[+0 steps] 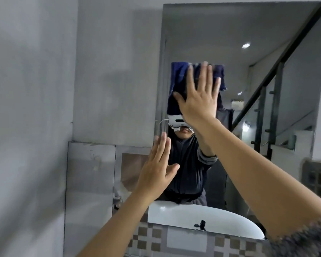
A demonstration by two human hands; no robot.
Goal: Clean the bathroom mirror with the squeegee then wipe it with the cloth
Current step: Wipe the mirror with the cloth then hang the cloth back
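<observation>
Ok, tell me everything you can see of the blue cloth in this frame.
The cloth is dark blue, soft and crumpled, like towelling. The right hand presses it flat against the mirror with open, spread fingers, near the glass's middle height and toward its left side. It bunches in folds above and left of the palm, with a frayed-looking edge hanging at the right. The left hand is apart from it, lower down.

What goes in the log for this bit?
stage: cloth wipe | right hand: flat on blue cloth against mirror | left hand: open, empty
</observation>
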